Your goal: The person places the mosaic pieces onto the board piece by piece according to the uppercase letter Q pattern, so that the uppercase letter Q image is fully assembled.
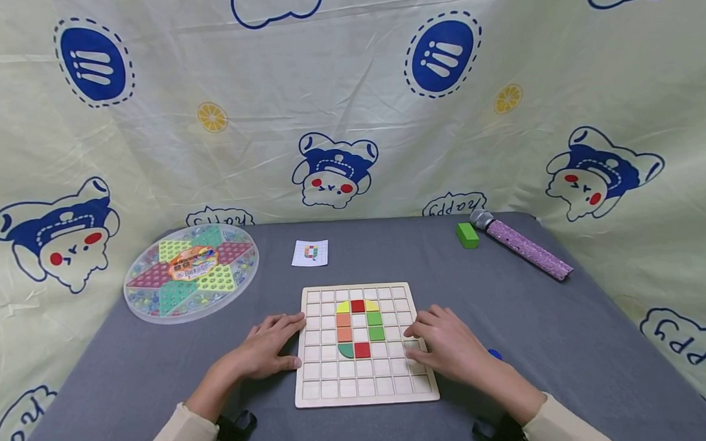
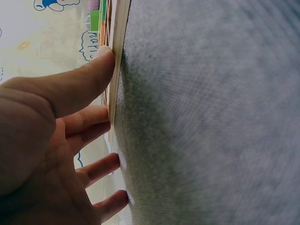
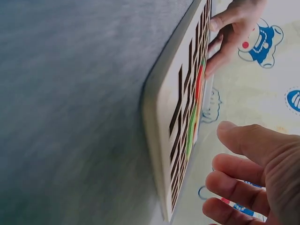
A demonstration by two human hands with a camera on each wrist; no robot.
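A wooden grid board point(image 1: 322, 390) lies on the cloth in front of me. In its cells sit two red squares point(image 1: 362, 350), orange squares point(image 1: 344, 320), green squares point(image 1: 376, 334), rounded yellow pieces point(image 1: 342, 307) and a rounded teal piece point(image 1: 346, 350), forming a ring. My left hand point(image 1: 265, 345) touches the board's left edge with thumb and fingertips, the fingers spread in the left wrist view. Over the board's right side is my right hand point(image 1: 447, 344), fingers loosely bent and thumb apart, holding nothing; the right wrist view shows it off the board's surface.
A small card point(image 1: 302, 258) with a coloured pattern lies behind the board. At the back left is a round Chinese checkers set point(image 1: 177, 295). A green block point(image 1: 467, 236) and a glittery purple microphone point(image 1: 529, 250) lie at the back right. Something blue point(image 1: 495, 354) shows beside my right wrist.
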